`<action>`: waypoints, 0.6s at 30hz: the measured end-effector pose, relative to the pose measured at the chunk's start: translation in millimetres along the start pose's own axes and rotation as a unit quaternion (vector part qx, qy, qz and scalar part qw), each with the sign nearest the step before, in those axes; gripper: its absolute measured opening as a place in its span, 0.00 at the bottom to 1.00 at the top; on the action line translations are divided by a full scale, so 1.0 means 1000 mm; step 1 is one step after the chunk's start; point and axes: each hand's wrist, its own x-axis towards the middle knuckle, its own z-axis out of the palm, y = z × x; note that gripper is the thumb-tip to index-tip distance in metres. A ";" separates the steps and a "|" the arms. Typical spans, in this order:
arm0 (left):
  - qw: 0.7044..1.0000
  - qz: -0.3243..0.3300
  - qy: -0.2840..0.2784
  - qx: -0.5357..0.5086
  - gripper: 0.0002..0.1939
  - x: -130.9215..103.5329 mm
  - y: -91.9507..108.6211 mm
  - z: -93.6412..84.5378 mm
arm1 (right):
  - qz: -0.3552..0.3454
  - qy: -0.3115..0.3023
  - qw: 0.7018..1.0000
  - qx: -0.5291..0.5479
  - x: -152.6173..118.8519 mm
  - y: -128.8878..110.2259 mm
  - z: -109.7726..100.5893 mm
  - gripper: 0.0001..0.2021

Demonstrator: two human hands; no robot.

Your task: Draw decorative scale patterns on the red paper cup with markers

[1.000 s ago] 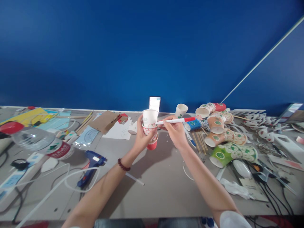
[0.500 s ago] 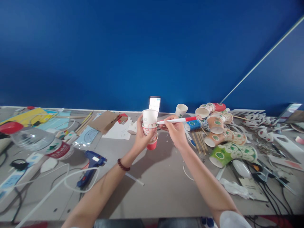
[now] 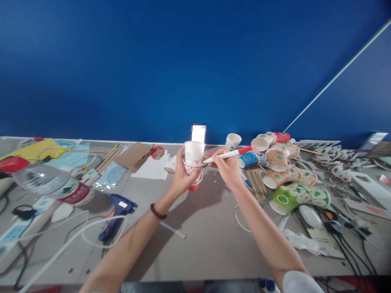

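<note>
My left hand is closed round a stack of paper cups in the head view. A white paper cup sits on top, set into a red-patterned cup whose red base shows below my fingers. In my right hand is a white marker with a red end, its tip at the side of the white cup near the rim of the lower one. The fingertips of the right hand are partly hidden behind the marker.
To the left lie a blue glue gun, a plastic bottle and a power strip. Several paper cups and wooden sticks lie on the right. A phone leans on the blue wall behind the cups.
The cup stack has shifted slightly right and up in my left hand. The marker is tilted more steeply, with its red end higher and its tip a little lower.
</note>
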 end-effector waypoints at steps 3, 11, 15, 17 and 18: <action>1.000 -0.002 -0.010 -0.007 0.41 0.000 0.001 0.000 | 0.003 0.001 1.000 -0.002 0.001 0.000 -0.001 0.03; 0.976 -0.123 0.010 -0.181 0.31 0.003 -0.005 0.001 | 0.018 0.014 0.996 0.088 0.003 -0.008 -0.002 0.02; 0.946 -0.182 -0.014 -0.266 0.29 0.002 -0.002 0.002 | 0.002 0.005 0.997 0.071 0.002 -0.006 -0.001 0.03; 0.937 -0.199 -0.023 -0.285 0.29 0.002 -0.001 0.002 | -0.009 -0.007 0.998 0.060 0.002 -0.004 0.000 0.03; 0.935 -0.203 -0.024 -0.288 0.30 0.001 -0.001 0.003 | -0.013 -0.010 0.998 0.053 0.001 -0.003 0.001 0.03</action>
